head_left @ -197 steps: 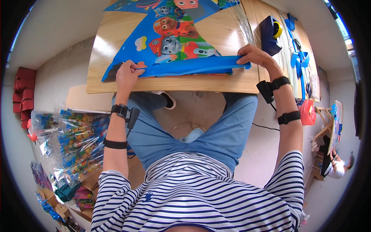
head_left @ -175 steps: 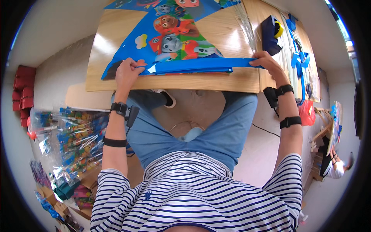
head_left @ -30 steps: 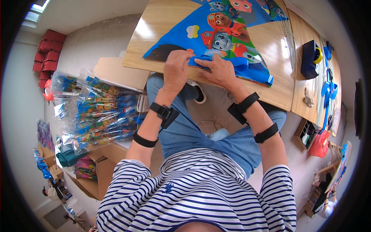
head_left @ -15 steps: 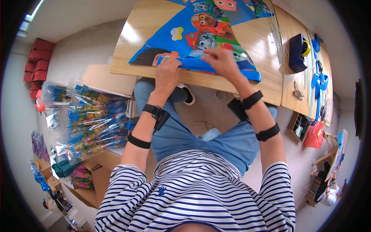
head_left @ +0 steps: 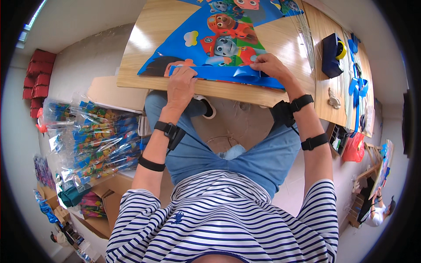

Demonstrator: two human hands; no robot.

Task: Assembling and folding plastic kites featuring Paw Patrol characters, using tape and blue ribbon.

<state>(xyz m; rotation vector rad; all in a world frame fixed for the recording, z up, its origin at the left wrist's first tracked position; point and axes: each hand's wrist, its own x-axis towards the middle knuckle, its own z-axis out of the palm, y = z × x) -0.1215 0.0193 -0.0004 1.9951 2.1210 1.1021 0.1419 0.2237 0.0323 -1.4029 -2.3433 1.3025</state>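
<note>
A triangular blue sheet (head_left: 199,55) printed with cartoon animals lies on the wooden table in front of me, its wide edge toward me. Along that edge runs a shiny blue strip (head_left: 219,72). My left hand (head_left: 181,87) is at the strip's left end, its bent fingers closed on it against the sheet. At the right, my right hand (head_left: 272,68) pinches the upper edge of the strip between thumb and fingers, and the strip lifts and curls a little there. What lies under the strip is hidden.
Thin pale rods (head_left: 307,41) lie along the table's right side. Beyond them are a dark blue tape dispenser (head_left: 331,57) with a yellow roll and blue ribbon pieces (head_left: 358,85). Clear-wrapped colourful packets (head_left: 96,140) pile at my left, above an open cardboard box (head_left: 115,193). A person sits far right.
My right hand, blurred over the sheet before, has moved right and now pinches the strip. My left hand stays on the strip's left end. The view has shifted slightly.
</note>
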